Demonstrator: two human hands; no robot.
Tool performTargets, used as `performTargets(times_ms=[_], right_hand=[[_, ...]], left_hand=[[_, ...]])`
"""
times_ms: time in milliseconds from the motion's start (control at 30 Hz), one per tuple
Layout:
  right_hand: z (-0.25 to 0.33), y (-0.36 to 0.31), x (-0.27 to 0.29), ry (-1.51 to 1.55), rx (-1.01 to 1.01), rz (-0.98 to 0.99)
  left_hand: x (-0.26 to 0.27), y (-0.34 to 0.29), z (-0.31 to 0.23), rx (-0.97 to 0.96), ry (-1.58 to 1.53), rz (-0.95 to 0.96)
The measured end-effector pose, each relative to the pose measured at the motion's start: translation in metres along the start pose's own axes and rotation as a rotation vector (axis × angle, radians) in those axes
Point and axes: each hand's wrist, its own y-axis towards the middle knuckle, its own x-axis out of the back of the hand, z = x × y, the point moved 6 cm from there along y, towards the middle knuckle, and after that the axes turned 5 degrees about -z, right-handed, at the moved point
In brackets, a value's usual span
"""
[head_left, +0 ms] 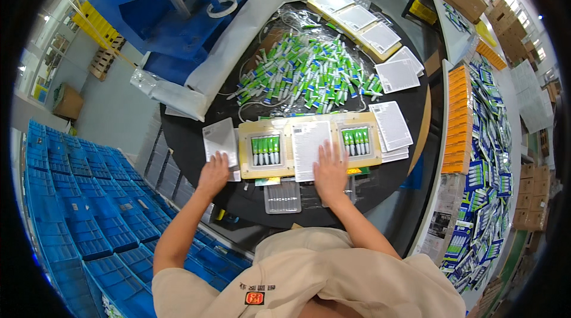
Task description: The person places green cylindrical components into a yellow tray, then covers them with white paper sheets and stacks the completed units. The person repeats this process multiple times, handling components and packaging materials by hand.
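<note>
In front of me a pale yellow forming tray (250,169) lies on the round black table. Clear blister packs filled with green-and-white tubes sit in its left and right recesses; I see the tubes at left (265,150) and right (355,141). A white printed backing card (309,142) covers the middle of the tray. My right hand (331,169) rests on that card's right edge, fingers spread. Left of the tray, my left hand (215,172) grips the lower edge of another white card (220,138).
A heap of green-and-white tubes (312,74) lies beyond the tray. More white cards (391,125) are stacked at right, near a second card-covered yellow tray (357,18). A blue press (178,27) stands far left, blue crates (89,211) near left. Packed cards (476,217) crowd the right-hand bench.
</note>
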Motion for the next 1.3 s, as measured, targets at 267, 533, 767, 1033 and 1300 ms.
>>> performTargets(times_ms=[267,533,767,1033,1300], right_hand=[[-0.044,0.017,0.012,0.308,0.005,0.013],[-0.269,0.043,0.014,-0.242,0.039,0.406],[-0.281,0.037,0.017,-0.092,0.19,0.399],[-0.239,0.055,0.117,0.027,0.151,-0.072],[-0.117,-0.019,0.083,0.013,0.205,-0.052]], left_hand=[[0.109,-0.017,-0.081,0.153,-0.333,-0.643],[0.073,0.002,-0.176,0.032,-0.184,-0.358],[0.056,-0.01,-0.166,0.012,-0.193,-0.205],[0.067,0.01,-0.167,0.138,-0.209,-0.057],[0.047,0.065,-0.145,0.013,-0.355,-0.103]])
